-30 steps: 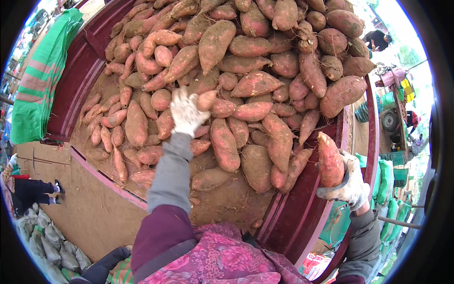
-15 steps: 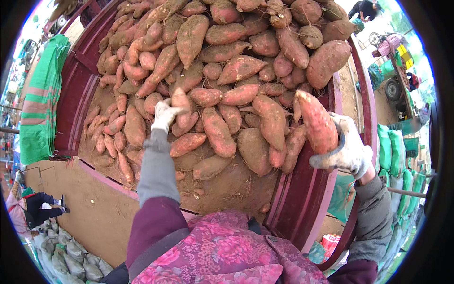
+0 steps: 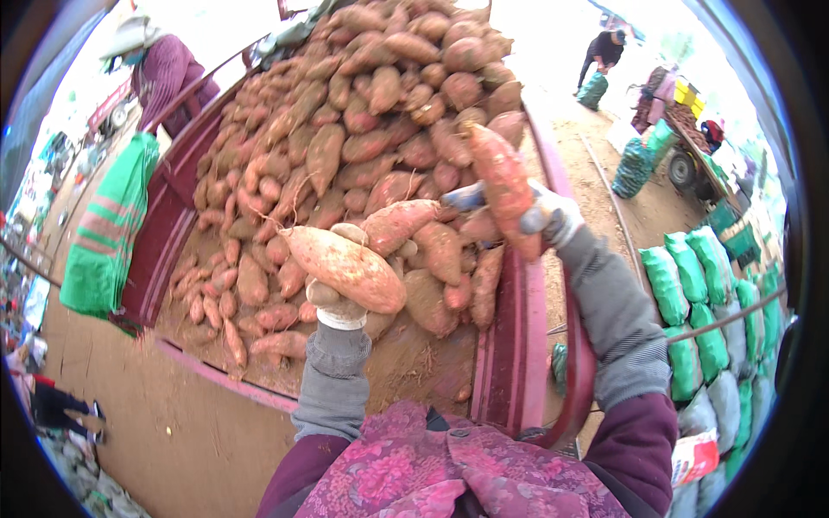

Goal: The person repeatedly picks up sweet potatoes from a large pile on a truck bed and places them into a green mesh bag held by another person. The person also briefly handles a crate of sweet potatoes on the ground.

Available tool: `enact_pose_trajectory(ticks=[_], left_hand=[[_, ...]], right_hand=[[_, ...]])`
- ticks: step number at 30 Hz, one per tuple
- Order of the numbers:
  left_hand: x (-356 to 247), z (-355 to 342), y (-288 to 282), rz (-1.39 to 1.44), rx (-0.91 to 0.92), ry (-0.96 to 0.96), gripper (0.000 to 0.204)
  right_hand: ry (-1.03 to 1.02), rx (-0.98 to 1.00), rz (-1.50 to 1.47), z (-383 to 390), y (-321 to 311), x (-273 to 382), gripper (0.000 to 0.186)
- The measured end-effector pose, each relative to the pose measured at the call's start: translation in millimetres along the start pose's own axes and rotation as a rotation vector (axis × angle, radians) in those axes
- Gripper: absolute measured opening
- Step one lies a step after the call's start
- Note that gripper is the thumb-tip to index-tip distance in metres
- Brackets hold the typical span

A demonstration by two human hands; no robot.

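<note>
My left hand (image 3: 332, 306), in a dirty white glove, is closed around a large pale sweet potato (image 3: 345, 269) raised above the pile. A redder sweet potato (image 3: 399, 223) is just beyond its fingertips; whether the hand grips that one too, I cannot tell. Over the truck bed's right side, my gloved right hand (image 3: 553, 216) grasps a long reddish sweet potato (image 3: 501, 173), tilted nearly upright. Beneath and beyond both hands spreads a heap of soil-covered sweet potatoes (image 3: 363, 142), with smaller ones toward the near left.
Dark red walls (image 3: 505, 371) edge the bed. A green striped sack (image 3: 108, 229) hangs over the left side. Filled green sacks (image 3: 686, 272) are stacked at the right. One person (image 3: 173, 78) stands far left, another (image 3: 602, 56) far right, near a loaded cart (image 3: 691, 138).
My left hand has come back from the pile with the large pale sweet potato. My right hand has moved left and forward, still holding its sweet potato. The view has shifted, showing more surroundings.
</note>
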State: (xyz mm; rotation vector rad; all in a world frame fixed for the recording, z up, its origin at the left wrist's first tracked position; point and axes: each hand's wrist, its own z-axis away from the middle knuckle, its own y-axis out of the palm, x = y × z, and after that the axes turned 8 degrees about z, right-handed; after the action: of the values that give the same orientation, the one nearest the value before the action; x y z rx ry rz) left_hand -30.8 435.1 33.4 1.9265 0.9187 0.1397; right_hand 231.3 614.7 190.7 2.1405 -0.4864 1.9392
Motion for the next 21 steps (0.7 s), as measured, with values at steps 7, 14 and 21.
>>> enact_pose_trajectory(ticks=[7, 14, 21], left_hand=[[40.9, -29.5, 148.6, -0.010, 0.306, -0.444, 0.099], [127.1, -0.6, 254.5, -0.528, 0.622, -0.632, 0.087], [201.4, 47.4, 283.3, -0.693, 0.457, -0.779, 0.094]], right_hand=[[-0.698, -0.094, 0.575, 75.4, 9.8, 20.7, 0.098], [-0.629, -0.229, -0.481, 224.4, 31.6, -29.2, 0.104], [-0.771, -0.925, -0.870, 354.3, 52.9, -125.2, 0.080]])
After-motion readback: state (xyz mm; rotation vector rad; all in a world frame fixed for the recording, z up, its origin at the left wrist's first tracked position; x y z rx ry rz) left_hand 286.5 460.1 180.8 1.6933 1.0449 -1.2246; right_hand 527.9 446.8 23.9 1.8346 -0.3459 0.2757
